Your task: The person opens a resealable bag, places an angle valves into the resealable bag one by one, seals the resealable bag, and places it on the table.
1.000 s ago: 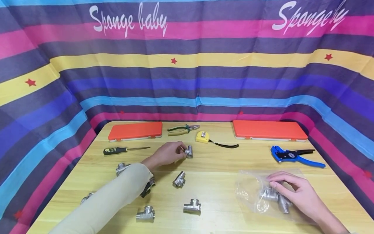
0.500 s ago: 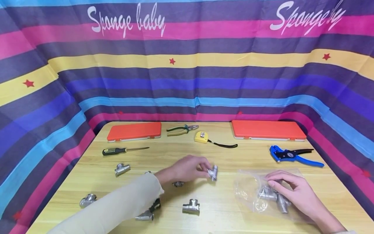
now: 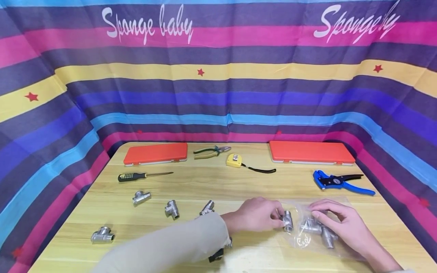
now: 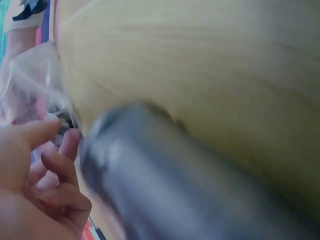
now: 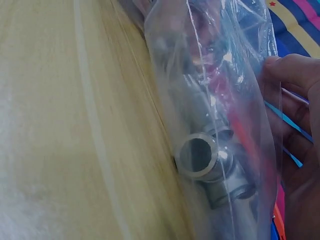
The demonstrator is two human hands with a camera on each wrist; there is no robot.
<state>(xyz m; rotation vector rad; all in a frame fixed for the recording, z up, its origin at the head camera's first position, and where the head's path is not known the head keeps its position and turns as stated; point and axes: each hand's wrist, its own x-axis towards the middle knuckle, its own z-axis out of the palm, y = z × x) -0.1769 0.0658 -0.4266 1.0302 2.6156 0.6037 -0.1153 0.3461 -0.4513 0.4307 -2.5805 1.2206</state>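
Observation:
My left hand (image 3: 259,214) pinches a metal tee pipe fitting (image 3: 288,221) between thumb and fingers, at the left end of a clear plastic bag (image 3: 295,240). My right hand (image 3: 346,223) grips the bag's upper side with thumb and fingers. Through the plastic, tee fittings (image 3: 329,239) show inside; in the right wrist view one fitting (image 5: 197,156) turns its round opening to the camera. In the left wrist view the hand (image 4: 40,180) curls at the bag, its fitting mostly hidden. A blurred grey cylinder (image 4: 190,180) fills that view's foreground.
More tee fittings lie at left, one (image 3: 103,235) nearest the left edge, another (image 3: 172,209) mid-left. Behind them are a screwdriver (image 3: 133,176), pliers (image 3: 211,152), a tape measure (image 3: 234,160), blue wire strippers (image 3: 341,182) and two red cases (image 3: 155,153). A striped cloth (image 3: 211,94) surrounds the table.
My left hand has carried the tee fitting from the middle of the table, near the tape measure, rightward and nearer to me, up to the bag. My right hand keeps its grip there.

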